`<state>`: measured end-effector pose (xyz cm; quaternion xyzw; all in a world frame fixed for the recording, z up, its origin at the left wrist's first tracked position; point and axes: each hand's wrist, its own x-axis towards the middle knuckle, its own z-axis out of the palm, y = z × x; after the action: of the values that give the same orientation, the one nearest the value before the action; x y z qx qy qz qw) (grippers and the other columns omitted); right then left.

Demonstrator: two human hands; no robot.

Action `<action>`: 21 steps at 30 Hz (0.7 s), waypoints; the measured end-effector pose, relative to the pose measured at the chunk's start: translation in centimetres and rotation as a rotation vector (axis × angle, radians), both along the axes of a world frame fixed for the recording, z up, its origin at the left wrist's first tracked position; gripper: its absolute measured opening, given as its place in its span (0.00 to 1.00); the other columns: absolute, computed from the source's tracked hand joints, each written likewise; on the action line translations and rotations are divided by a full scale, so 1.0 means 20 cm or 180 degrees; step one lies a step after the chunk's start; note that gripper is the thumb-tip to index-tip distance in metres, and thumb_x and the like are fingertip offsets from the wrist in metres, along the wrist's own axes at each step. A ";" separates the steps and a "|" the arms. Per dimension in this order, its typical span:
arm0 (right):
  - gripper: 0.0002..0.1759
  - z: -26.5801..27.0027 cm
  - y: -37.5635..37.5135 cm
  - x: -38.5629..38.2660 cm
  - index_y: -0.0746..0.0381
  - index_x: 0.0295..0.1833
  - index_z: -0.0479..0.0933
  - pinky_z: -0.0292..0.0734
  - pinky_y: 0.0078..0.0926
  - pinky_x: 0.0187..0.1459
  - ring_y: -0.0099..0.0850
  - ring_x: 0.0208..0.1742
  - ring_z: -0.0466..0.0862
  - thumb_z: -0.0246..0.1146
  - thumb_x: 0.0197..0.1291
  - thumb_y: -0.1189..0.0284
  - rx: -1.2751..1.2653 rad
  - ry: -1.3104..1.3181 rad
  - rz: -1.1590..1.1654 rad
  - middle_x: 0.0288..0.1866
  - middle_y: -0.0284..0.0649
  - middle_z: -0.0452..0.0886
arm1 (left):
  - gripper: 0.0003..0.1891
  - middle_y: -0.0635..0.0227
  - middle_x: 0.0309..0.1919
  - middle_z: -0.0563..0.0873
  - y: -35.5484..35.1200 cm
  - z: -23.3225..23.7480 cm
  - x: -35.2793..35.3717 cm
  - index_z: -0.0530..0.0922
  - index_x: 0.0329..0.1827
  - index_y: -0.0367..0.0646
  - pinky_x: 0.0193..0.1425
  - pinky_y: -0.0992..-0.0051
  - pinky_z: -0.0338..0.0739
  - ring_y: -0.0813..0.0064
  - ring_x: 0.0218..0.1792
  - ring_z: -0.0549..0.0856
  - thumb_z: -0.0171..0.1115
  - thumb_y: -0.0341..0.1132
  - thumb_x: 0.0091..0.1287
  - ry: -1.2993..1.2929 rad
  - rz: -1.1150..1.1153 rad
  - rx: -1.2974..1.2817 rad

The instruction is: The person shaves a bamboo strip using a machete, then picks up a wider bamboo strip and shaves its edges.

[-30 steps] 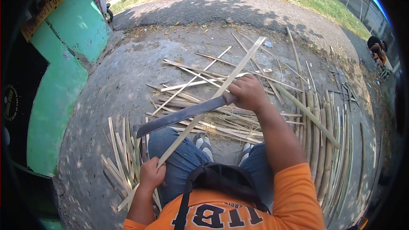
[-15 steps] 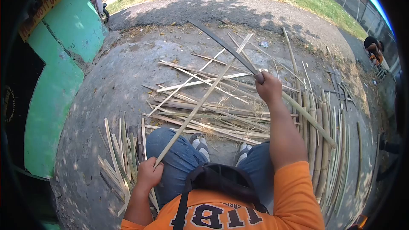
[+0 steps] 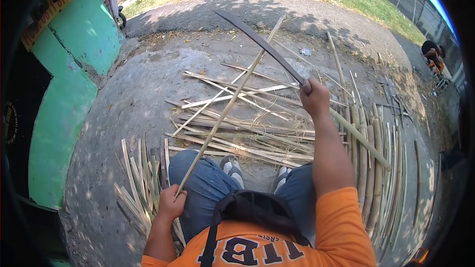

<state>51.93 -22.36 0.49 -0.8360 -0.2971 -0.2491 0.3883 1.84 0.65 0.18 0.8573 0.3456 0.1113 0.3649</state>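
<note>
Closed round the handle of a machete (image 3: pixel 269 48), my right hand (image 3: pixel 315 98) is raised out in front of me. The long curved blade points up and to the left. By my left knee, my left hand (image 3: pixel 172 202) grips the lower end of a long bamboo strip (image 3: pixel 222 113), which slants up and away to the right. Near its far end the blade overlaps the strip in this view. Under them, many split bamboo strips (image 3: pixel 237 138) lie crosswise on the ground before my feet.
Loose strips (image 3: pixel 138 183) fan out at my left. Whole bamboo poles (image 3: pixel 378 168) lie at my right, with a thick pole (image 3: pixel 363 143) slanting across them. A green wall (image 3: pixel 64 109) stands on the left. A person (image 3: pixel 434 55) is bent over at the far right.
The machete blade has swung so that it now crosses the held strip near its upper end. The strip has tilted slightly more upright, its far end shifting left.
</note>
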 end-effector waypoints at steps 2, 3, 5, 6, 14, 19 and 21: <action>0.11 -0.02 -0.05 0.03 0.59 0.36 0.79 0.80 0.50 0.39 0.56 0.37 0.85 0.70 0.59 0.64 0.0151 0.0401 -0.0295 0.33 0.49 0.85 | 0.11 0.50 0.20 0.80 0.00 0.00 0.01 0.79 0.30 0.34 0.31 0.61 0.74 0.56 0.22 0.81 0.66 0.34 0.67 0.0028 -0.0004 0.0082; 0.11 -0.02 -0.06 0.03 0.59 0.37 0.79 0.80 0.50 0.39 0.56 0.38 0.85 0.70 0.60 0.63 0.0141 0.0478 -0.0356 0.34 0.50 0.86 | 0.11 0.51 0.20 0.80 -0.01 0.01 0.02 0.79 0.30 0.34 0.30 0.61 0.74 0.58 0.22 0.81 0.66 0.34 0.67 0.0052 -0.0013 0.0125; 0.12 -0.01 -0.07 0.03 0.59 0.37 0.80 0.81 0.50 0.38 0.56 0.38 0.86 0.70 0.60 0.63 0.0082 0.0483 -0.0402 0.35 0.50 0.86 | 0.11 0.51 0.20 0.80 -0.01 0.00 0.02 0.79 0.30 0.35 0.30 0.61 0.73 0.58 0.21 0.81 0.65 0.34 0.67 0.0043 0.0003 0.0132; 0.11 0.01 -0.05 0.02 0.59 0.37 0.80 0.81 0.50 0.38 0.56 0.38 0.86 0.71 0.60 0.63 0.0031 0.0411 -0.0383 0.34 0.49 0.86 | 0.11 0.52 0.20 0.80 0.00 0.00 0.02 0.78 0.30 0.35 0.30 0.61 0.73 0.58 0.21 0.81 0.65 0.34 0.67 0.0038 0.0009 0.0139; 0.11 0.15 0.11 -0.18 0.57 0.32 0.78 0.78 0.48 0.38 0.50 0.32 0.84 0.73 0.55 0.64 -0.0468 -0.0839 0.0714 0.28 0.43 0.83 | 0.13 0.49 0.20 0.79 -0.03 0.00 0.03 0.76 0.28 0.35 0.30 0.59 0.72 0.50 0.22 0.81 0.65 0.34 0.67 0.0085 0.0137 0.0146; 0.10 0.14 0.06 -0.12 0.58 0.34 0.78 0.78 0.51 0.39 0.52 0.34 0.85 0.71 0.56 0.66 -0.0438 -0.0836 0.0428 0.30 0.44 0.85 | 0.13 0.53 0.19 0.77 -0.05 -0.02 0.01 0.74 0.28 0.37 0.29 0.59 0.71 0.57 0.22 0.78 0.64 0.33 0.68 -0.0005 -0.0017 0.0569; 0.09 0.07 0.01 -0.03 0.58 0.36 0.80 0.79 0.53 0.39 0.54 0.37 0.86 0.70 0.58 0.66 -0.0272 -0.0479 0.0002 0.32 0.46 0.86 | 0.11 0.46 0.23 0.81 -0.07 0.00 0.02 0.77 0.29 0.37 0.32 0.53 0.76 0.40 0.28 0.84 0.65 0.33 0.67 -0.0031 -0.0063 0.0766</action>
<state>51.37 -22.08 1.89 -0.8306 -0.3361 -0.2982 0.3289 2.33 -0.76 0.10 0.8978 0.3195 0.1525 0.2621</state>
